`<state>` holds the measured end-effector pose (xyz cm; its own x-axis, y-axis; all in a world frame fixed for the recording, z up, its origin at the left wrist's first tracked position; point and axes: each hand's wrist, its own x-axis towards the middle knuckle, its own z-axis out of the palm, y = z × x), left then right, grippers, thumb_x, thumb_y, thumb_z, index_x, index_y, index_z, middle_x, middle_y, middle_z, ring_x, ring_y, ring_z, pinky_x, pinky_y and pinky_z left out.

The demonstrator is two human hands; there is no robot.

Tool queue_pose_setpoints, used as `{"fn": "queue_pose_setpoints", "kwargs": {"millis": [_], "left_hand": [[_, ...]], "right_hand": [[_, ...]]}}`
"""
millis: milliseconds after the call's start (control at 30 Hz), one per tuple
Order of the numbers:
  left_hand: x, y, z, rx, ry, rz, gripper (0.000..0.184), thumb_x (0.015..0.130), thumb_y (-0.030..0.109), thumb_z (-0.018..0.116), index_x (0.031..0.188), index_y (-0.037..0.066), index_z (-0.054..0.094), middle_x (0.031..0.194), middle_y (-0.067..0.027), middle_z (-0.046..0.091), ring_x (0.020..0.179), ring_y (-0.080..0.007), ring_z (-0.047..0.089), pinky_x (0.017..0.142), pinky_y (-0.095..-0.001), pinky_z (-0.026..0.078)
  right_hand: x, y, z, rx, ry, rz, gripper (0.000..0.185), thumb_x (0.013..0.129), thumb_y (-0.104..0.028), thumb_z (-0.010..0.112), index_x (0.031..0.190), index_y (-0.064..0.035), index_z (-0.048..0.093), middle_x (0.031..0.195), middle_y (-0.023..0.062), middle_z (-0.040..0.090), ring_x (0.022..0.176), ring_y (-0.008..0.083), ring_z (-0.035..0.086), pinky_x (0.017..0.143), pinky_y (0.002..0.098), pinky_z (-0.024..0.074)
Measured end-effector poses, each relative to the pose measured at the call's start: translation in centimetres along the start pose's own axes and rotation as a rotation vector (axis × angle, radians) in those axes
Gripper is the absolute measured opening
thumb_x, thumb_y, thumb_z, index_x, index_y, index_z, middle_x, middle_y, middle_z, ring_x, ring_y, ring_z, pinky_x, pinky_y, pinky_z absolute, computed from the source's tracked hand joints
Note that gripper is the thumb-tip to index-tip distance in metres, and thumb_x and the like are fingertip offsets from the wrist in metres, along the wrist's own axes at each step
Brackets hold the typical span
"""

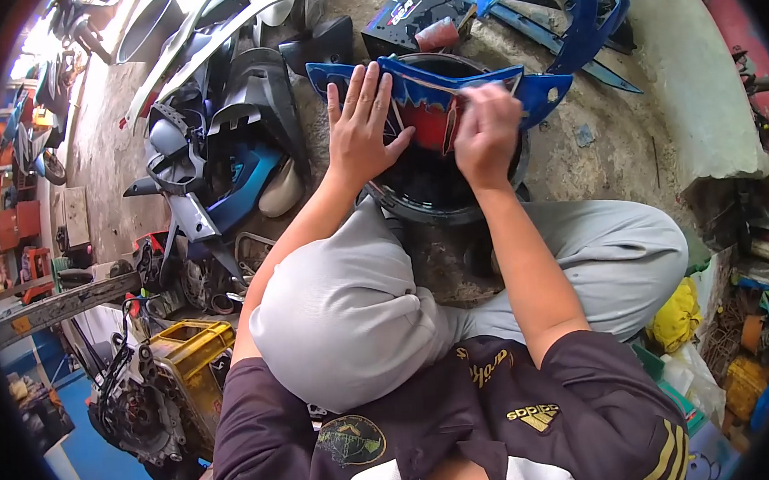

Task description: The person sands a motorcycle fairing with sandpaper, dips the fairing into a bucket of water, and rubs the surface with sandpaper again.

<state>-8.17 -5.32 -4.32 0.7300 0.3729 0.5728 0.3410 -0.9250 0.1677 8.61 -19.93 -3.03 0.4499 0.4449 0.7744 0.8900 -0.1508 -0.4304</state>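
A blue plastic motorcycle body panel (428, 81) lies across the top of a round black tub (422, 209). My left hand (360, 123) rests on the panel's left part, fingers stretched out and spread. My right hand (488, 132) is curled closed against the panel's right part, slightly blurred. Whatever it grips is hidden by the fingers. Between my hands, a red surface (428, 130) shows beneath the panel's ragged-looking lower edge; I cannot tell what it belongs to.
Beyond the tub stands a black box (406, 17) with a reddish block (437, 34) by it. More blue panels (556, 18) lie at the upper right. Dark and white fairings (257, 107) are piled at left. A yellow crate (192, 340) and engine parts (139, 404) sit lower left.
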Motion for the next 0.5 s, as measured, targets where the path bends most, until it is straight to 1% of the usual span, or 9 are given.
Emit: {"fn": "queue_pose_setpoints", "kwargs": {"millis": [33, 133, 167, 267, 300, 333, 400, 433, 500], "left_hand": [[0.0, 0.1, 0.1, -0.002, 0.003, -0.010, 0.106, 0.079, 0.051, 0.091, 0.164, 0.004, 0.049, 0.175, -0.0193, 0.043, 0.165, -0.0354, 0.036, 0.135, -0.0634, 0.012], [0.2, 0.4, -0.2, 0.003, -0.026, -0.037, 0.104, 0.080, 0.055, 0.088, 0.165, 0.007, 0.050, 0.175, -0.0163, 0.042, 0.164, -0.0340, 0.036, 0.134, -0.0649, 0.010], [0.2, 0.3, 0.0, 0.047, -0.024, -0.029, 0.107, 0.076, 0.058, 0.090, 0.165, 0.012, 0.052, 0.176, -0.0155, 0.040, 0.162, -0.0342, 0.038, 0.134, -0.0641, 0.009], [-0.1, 0.1, 0.5, -0.022, 0.018, -0.021, 0.113, 0.070, 0.064, 0.093, 0.165, 0.018, 0.052, 0.176, -0.0150, 0.038, 0.162, -0.0337, 0.036, 0.133, -0.0649, 0.010], [0.2, 0.2, 0.2, 0.007, -0.026, -0.056, 0.120, 0.063, 0.068, 0.095, 0.165, 0.022, 0.052, 0.177, -0.0141, 0.035, 0.163, -0.0334, 0.032, 0.129, -0.0668, 0.012], [0.5, 0.3, 0.1, 0.026, -0.056, -0.063, 0.122, 0.063, 0.070, 0.094, 0.166, 0.021, 0.050, 0.177, -0.0148, 0.035, 0.164, -0.0337, 0.030, 0.128, -0.0670, 0.013], [0.7, 0.2, -0.4, 0.070, -0.126, -0.079, 0.126, 0.063, 0.074, 0.093, 0.166, 0.017, 0.047, 0.177, -0.0162, 0.034, 0.167, -0.0344, 0.025, 0.127, -0.0673, 0.015], [0.5, 0.2, -0.5, 0.038, -0.114, -0.080, 0.128, 0.061, 0.075, 0.093, 0.167, 0.019, 0.047, 0.177, -0.0165, 0.034, 0.167, -0.0351, 0.026, 0.126, -0.0667, 0.016], [0.1, -0.1, -0.5, 0.059, -0.129, -0.070, 0.128, 0.061, 0.074, 0.093, 0.167, 0.020, 0.046, 0.177, -0.0168, 0.034, 0.167, -0.0353, 0.026, 0.126, -0.0670, 0.016]], "right_hand": [[0.1, 0.2, -0.1, 0.022, -0.068, -0.099, 0.016, 0.096, 0.003, 0.065, 0.108, -0.0036, 0.073, 0.113, 0.0167, 0.070, 0.113, 0.0383, 0.066, 0.099, 0.0495, 0.0520], [2.6, 2.8, -0.8, -0.018, 0.071, 0.215, 0.016, 0.097, 0.002, 0.065, 0.108, -0.0045, 0.074, 0.113, 0.0163, 0.072, 0.111, 0.0361, 0.067, 0.098, 0.0488, 0.0527], [3.1, 3.5, -0.7, -0.024, 0.098, 0.209, 0.015, 0.097, 0.002, 0.065, 0.108, -0.0042, 0.074, 0.109, 0.0156, 0.072, 0.108, 0.0352, 0.067, 0.098, 0.0488, 0.0532], [2.2, 0.5, -0.6, -0.006, -0.085, 0.032, 0.018, 0.097, 0.002, 0.066, 0.111, -0.0036, 0.074, 0.108, 0.0152, 0.070, 0.106, 0.0358, 0.066, 0.099, 0.0489, 0.0529], [1.3, -0.6, 0.0, 0.036, -0.106, -0.100, 0.021, 0.097, 0.001, 0.067, 0.115, -0.0037, 0.075, 0.109, 0.0149, 0.069, 0.105, 0.0363, 0.066, 0.098, 0.0480, 0.0521], [0.5, -1.1, 0.5, 0.090, -0.125, -0.093, 0.024, 0.097, -0.001, 0.068, 0.119, -0.0047, 0.075, 0.111, 0.0149, 0.068, 0.104, 0.0364, 0.065, 0.097, 0.0477, 0.0517], [1.3, 0.1, 0.0, 0.025, -0.087, -0.028, 0.021, 0.097, -0.001, 0.068, 0.117, -0.0040, 0.075, 0.110, 0.0150, 0.068, 0.104, 0.0366, 0.065, 0.094, 0.0487, 0.0520], [1.8, 0.8, -0.2, -0.021, -0.027, 0.064, 0.019, 0.097, -0.002, 0.069, 0.115, -0.0040, 0.075, 0.110, 0.0151, 0.069, 0.106, 0.0370, 0.065, 0.094, 0.0495, 0.0521], [2.5, 1.2, -0.2, -0.067, 0.064, 0.137, 0.018, 0.097, -0.002, 0.069, 0.114, -0.0048, 0.075, 0.110, 0.0156, 0.069, 0.105, 0.0374, 0.065, 0.094, 0.0500, 0.0517]]}}
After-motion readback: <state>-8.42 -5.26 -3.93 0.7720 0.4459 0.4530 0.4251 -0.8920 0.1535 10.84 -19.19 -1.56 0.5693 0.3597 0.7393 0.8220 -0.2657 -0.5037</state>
